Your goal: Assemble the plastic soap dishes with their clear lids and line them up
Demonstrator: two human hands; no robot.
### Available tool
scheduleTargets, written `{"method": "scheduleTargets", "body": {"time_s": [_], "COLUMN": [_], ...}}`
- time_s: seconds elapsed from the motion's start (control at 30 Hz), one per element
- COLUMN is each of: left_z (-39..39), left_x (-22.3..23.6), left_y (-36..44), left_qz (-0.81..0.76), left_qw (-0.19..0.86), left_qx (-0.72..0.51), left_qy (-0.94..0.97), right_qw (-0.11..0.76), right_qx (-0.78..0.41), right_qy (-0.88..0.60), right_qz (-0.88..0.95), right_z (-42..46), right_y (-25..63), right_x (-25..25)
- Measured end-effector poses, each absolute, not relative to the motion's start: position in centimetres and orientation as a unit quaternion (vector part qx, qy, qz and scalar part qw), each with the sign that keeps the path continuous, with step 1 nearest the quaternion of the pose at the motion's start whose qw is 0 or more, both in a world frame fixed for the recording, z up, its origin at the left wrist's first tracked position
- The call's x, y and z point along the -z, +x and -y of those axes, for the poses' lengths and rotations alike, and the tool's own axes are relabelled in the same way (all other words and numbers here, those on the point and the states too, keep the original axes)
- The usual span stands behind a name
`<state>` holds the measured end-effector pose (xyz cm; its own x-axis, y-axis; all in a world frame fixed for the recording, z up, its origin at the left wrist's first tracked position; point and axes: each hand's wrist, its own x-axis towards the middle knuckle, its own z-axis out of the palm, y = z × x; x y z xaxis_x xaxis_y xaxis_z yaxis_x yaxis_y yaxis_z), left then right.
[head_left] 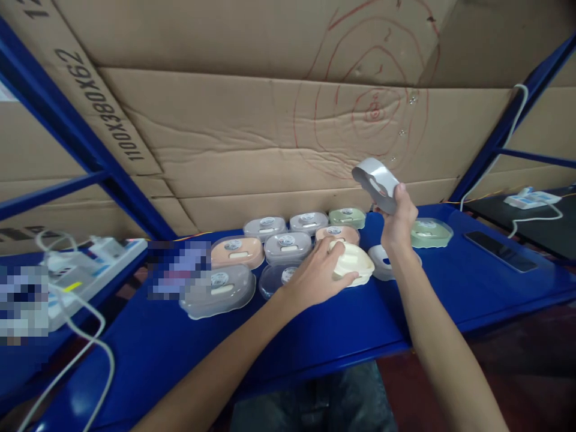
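Note:
My left hand (321,270) is closed around a cream-coloured oval plastic piece (355,265) low over the blue table. Raised in front of the cardboard, my right hand (399,216) grips a grey oval plastic cover (377,183) with a slot through it. Below that hand lies a similar pale grey cover (382,264), partly hidden by my right wrist. Close to my left hand sit a peach case (339,234) and a grey case (288,247) with round labels. A dark bluish case (272,281) is partly covered by my left forearm.
More labelled cases stand on the blue table (351,330), among them a green case (431,233) and a large grey case (218,292). A phone (506,251) lies at right. Power strips (105,270) with white cables are at left; cardboard (252,120) backs the table.

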<state>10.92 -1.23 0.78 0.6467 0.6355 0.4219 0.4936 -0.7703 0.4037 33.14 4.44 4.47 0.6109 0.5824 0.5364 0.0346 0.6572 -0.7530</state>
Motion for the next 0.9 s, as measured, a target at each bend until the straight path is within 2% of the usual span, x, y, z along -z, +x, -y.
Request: {"method": "scheduleTargets", "body": {"time_s": [0.27,0.9], "left_z": [1.8,2.3], "left_x": [-1.2,-1.0], "left_y": [10.3,9.8], "left_qz": [-0.329,-0.318], "left_qw": [0.021,-0.010], "left_qx": [-0.174,-0.134], "left_qy": [0.928,0.939], "right_qw": [0.804,0.767], "right_qx": [-0.152,-0.108], "right_qy": [-0.388,-0.407], "right_qz": [0.425,0.483], "right_z": [-4.5,-4.3], "right_y": [33.0,32.6], "right_x": [-4.3,-3.8]}}
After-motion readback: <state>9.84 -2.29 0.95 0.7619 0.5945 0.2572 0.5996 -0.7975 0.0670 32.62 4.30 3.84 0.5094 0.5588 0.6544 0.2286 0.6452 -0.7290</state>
